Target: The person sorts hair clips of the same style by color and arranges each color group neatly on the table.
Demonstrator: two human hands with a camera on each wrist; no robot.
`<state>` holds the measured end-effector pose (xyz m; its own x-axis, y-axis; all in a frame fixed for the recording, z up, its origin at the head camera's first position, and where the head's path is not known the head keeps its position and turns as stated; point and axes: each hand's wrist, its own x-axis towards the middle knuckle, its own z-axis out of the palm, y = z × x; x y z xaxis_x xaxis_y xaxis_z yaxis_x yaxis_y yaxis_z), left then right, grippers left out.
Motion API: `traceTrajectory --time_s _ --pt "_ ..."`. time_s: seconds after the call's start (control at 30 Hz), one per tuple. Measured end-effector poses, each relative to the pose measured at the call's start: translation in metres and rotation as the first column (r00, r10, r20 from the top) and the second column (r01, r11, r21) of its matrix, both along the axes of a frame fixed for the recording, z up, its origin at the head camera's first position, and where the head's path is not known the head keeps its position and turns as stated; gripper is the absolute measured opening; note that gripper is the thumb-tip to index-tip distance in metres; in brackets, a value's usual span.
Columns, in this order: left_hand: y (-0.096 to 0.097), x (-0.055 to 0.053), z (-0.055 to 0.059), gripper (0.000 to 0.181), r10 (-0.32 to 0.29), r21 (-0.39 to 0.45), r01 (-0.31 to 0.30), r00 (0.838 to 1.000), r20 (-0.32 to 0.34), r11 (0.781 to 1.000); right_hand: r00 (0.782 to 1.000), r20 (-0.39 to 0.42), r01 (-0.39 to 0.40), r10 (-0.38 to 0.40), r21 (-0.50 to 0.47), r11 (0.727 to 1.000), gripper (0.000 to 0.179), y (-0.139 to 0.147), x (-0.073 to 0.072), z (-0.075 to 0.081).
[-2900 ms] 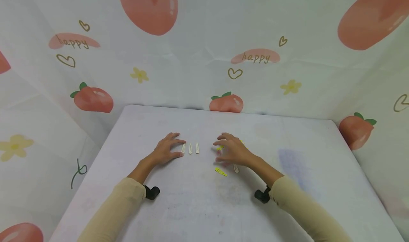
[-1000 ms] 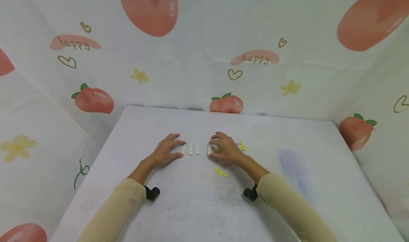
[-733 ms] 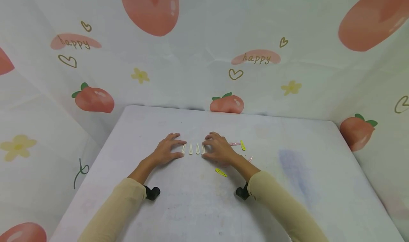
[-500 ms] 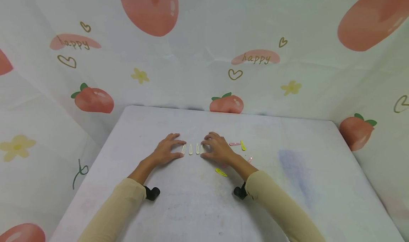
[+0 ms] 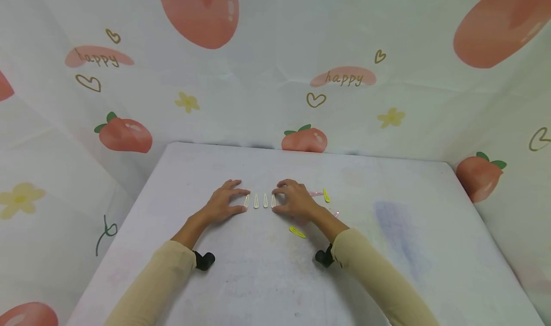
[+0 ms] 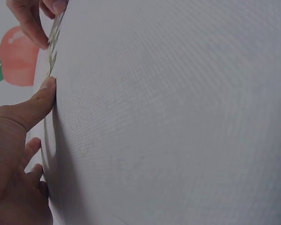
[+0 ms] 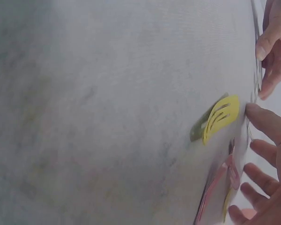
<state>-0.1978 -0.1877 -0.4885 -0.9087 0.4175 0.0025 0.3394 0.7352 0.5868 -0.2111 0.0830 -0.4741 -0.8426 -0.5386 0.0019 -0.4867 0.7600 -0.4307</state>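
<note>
Several white snap hair clips stand in a row on the table in the head view. My left hand spans the leftmost white hair clip, thumb at its near end and forefinger at its far end. At the row's right end my right hand holds another white hair clip by its two ends in the same manner. Two more white clips, a left one and a right one, lie between the hands. In the left wrist view the row shows edge-on beyond my left thumb.
Right of the row lie a yellow hair clip nearer me, another yellow clip farther back, a pink clip and a second pink clip partly behind my right forearm. The white table meets a peach-printed backdrop.
My right hand has moved left from the loose clips, bringing a white hair clip to the row's right end, then shifted it slightly right. My left hand has stayed in place.
</note>
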Motion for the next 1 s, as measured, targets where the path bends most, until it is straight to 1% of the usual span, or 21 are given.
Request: traceTrajectory --time_s 0.13,0.23,0.37,0.5,0.63,0.73,0.87,1.0 --pt "0.000 -0.001 -0.001 0.046 -0.005 0.006 0.005 1.000 -0.009 1.000 1.000 0.020 0.004 -0.004 0.021 1.000 0.052 0.004 0.001 0.004" --pt "0.000 -0.002 -0.001 0.046 -0.007 0.013 0.007 1.000 -0.002 1.000 1.000 0.014 0.011 -0.012 0.011 1.000 0.058 0.016 0.003 0.011" --pt "0.000 -0.002 -0.001 0.046 -0.009 0.010 0.009 1.000 -0.010 1.000 0.999 -0.015 0.040 -0.040 -0.028 0.999 0.059 0.045 0.009 0.022" --pt "0.000 -0.002 0.000 0.046 -0.006 0.001 0.006 1.000 -0.015 1.000 0.996 -0.023 0.082 -0.082 -0.020 0.996 0.055 0.080 0.020 0.027" --pt "0.001 0.000 0.001 0.047 -0.003 -0.004 0.003 1.000 -0.009 1.000 0.993 -0.021 0.118 -0.117 0.038 0.992 0.053 0.115 0.037 0.024" --pt "0.001 0.000 0.001 0.047 -0.006 -0.005 0.006 1.000 -0.013 1.000 0.989 -0.045 0.140 -0.138 0.062 0.988 0.051 0.136 0.048 0.018" --pt "0.002 -0.002 0.001 0.047 -0.016 -0.019 0.015 0.999 -0.030 1.000 0.981 -0.082 0.178 -0.175 0.036 0.983 0.047 0.154 0.061 0.010" --pt "0.003 -0.003 0.001 0.047 -0.014 -0.037 0.013 0.999 -0.031 0.999 0.973 -0.112 0.202 -0.202 -0.009 0.979 0.043 0.160 0.069 0.004"
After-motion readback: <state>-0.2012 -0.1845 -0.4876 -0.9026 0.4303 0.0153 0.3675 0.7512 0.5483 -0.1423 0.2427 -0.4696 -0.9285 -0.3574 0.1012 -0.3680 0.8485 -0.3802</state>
